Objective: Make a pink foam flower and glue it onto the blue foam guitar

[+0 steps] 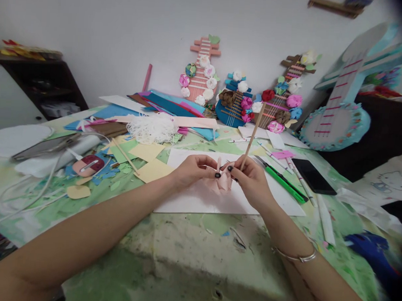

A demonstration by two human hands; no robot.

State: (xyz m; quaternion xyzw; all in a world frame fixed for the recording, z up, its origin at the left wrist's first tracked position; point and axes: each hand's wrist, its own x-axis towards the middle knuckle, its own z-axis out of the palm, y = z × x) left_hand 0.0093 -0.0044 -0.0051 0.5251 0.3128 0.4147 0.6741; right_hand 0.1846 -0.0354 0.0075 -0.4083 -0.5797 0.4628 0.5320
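Note:
Over a white sheet point(185, 201) on the table, my left hand point(198, 170) pinches the left side of a pale pink paper flower point(223, 183). Its folded petals hang below my fingers. On the other side my right hand point(251, 177) pinches the flower's edge between thumb and fingertip. A thin wooden stick point(254, 137) also rises from the right hand, slanting up and right; its lower end is hidden in the fingers. A green utility knife point(286, 183) lies just right of that hand, beside the dark blades of what look like scissors point(259, 161).
Paper-flower-trimmed cardboard guitars point(200, 75) lean on the back wall. A black phone point(313, 176) and several pens lie at the right. Left are cut paper pieces point(147, 151), white shredded strings point(152, 127), a pink device with a cable point(88, 165) and a tablet point(46, 146).

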